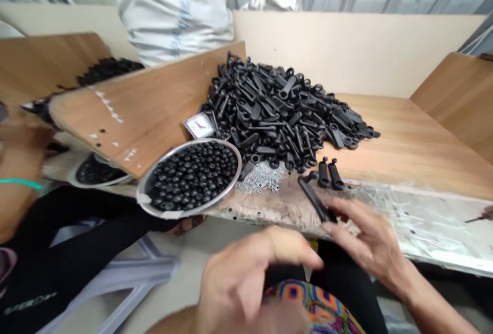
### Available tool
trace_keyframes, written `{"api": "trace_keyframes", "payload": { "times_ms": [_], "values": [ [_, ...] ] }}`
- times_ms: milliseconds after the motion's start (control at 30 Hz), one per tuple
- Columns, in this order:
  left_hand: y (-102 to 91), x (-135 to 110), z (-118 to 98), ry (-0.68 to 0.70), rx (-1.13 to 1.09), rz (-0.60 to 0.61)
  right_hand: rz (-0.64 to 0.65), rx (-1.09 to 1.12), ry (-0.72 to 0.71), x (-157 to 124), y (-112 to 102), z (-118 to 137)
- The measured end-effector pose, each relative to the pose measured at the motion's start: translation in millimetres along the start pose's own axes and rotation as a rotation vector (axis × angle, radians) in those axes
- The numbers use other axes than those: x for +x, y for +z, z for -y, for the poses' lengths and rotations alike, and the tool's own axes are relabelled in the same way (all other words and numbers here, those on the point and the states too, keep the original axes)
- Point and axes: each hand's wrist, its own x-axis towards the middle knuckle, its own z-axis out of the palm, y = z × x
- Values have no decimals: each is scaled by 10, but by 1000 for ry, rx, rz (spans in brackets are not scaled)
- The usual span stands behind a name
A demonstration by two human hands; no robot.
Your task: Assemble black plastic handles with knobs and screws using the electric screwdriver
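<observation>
My right hand (365, 244) grips one end of a black plastic crank handle (314, 196) between thumb and fingers, at the table's front edge. Beyond it, two similar black crank pieces (330, 174) lie side by side. Nearer the camera, over my lap, is my left hand (250, 267); its thumb side points right, while the lower fingers are smeared by motion and whatever they may hold is hidden. A heap of black crank pieces (273, 108) covers the middle of the table. Small silvery pins or screws (264, 177) lie in front of the heap.
Left of the pins, a round metal bowl (140, 190) of black balls with holes overhangs the table edge. A small printed packet (199, 125) lies behind it. Wooden divider boards (154, 103) flank the space. Another person's arm (19, 170) is at far left. A white sack (177, 11) stands behind.
</observation>
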Motion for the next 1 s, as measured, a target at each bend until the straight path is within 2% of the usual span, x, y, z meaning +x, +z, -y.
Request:
{"api": "trace_keyframes", "payload": {
  "times_ms": [67,133,233,300,367,433,500,567,633,733,833,1000],
  "values": [
    [-40,183,94,-26,-78,62,-32,92,-174,35,149,236],
    [-65,269,242,-131,-258,93,-27,165,-307,74,356,436],
    [-107,271,440,-296,-497,15,4,182,-394,137,695,618],
    [-167,284,508,-362,-543,-93,110,209,-360,211,846,631],
    [-257,341,539,-373,-525,-209,304,292,-298,340,901,548],
    [-361,409,563,-311,-463,-293,427,307,-221,526,899,392],
    [-457,448,597,-242,-379,-320,434,160,-129,740,908,214],
    [-532,442,641,-233,-313,-309,455,-75,-59,937,969,71],
    [-588,407,690,-258,-275,-293,529,-267,-54,1085,1079,-7],
    [-648,358,753,-283,-236,-289,580,-434,-112,1207,1259,-37],
    [-669,349,788,-280,-206,-279,575,-449,-159,1250,1368,-64],
    [-594,358,790,-238,-167,-190,527,-396,-174,1277,1399,-185]
  ]
}}
